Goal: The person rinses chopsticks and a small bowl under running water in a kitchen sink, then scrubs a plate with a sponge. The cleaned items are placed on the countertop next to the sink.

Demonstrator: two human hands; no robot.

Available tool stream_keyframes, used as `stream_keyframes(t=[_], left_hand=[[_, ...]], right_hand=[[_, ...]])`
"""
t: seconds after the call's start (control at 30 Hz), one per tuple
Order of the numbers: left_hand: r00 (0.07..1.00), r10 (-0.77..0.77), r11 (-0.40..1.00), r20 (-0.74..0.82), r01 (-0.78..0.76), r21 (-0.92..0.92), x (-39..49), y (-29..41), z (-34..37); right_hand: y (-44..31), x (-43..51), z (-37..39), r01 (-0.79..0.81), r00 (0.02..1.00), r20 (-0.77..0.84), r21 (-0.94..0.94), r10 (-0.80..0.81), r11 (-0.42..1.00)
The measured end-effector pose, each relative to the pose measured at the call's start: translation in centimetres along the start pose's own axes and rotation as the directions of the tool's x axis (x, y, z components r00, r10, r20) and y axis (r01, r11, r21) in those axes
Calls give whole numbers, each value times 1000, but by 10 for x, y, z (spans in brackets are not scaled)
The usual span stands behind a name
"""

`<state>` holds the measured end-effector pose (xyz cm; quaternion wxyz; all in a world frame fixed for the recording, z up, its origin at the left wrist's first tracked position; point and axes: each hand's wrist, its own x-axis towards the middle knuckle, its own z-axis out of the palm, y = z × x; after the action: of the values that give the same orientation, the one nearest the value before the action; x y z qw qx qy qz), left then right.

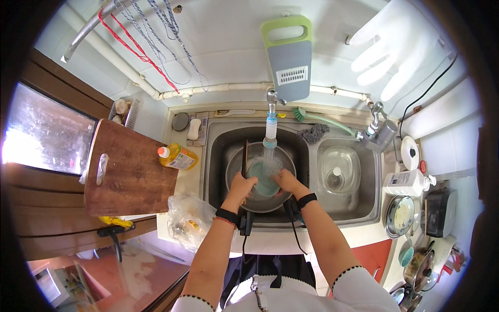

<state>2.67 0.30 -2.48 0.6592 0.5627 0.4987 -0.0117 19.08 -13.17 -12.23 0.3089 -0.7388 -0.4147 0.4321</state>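
My left hand holds long, thin dark sticks, apparently chopsticks, upright in view at the left side of a round metal basin. Its thumb lies at the rim of a pale green bowl inside the basin. On the bowl's right, my right hand grips its rim, the fingertips partly hidden by splashing water. Water runs from the faucet's flexible spout into the bowl. The basin stands in the left bowl of a steel double sink.
A clear container sits in the right sink. Behind are a green-handled brush and a scouring pad. Left are a dish soap bottle, a wooden cutting board and a plastic bag; right, a pump bottle and plates.
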Motion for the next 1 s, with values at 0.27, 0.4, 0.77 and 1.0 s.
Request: stream_keyframes(t=[0.27, 0.4, 0.77, 1.0], left_hand=[[1000, -24, 978, -18, 20, -208, 10, -15, 5], [998, -54, 938, 22, 58, -343, 17, -29, 12], [998, -65, 994, -10, 64, -93, 37, -38, 23], [969, 247, 967, 10, -247, 62, 53, -35, 34]], right_hand=[[-19, -23, 9, -157, 960, -103, 577, 262, 802], [-17, -16, -3, -278, 944, -12, 507, 329, 816], [-73, -36, -35, -234, 930, -87, 607, 357, 759], [-85, -24, -70, -401, 916, 136, 314, 378, 861]])
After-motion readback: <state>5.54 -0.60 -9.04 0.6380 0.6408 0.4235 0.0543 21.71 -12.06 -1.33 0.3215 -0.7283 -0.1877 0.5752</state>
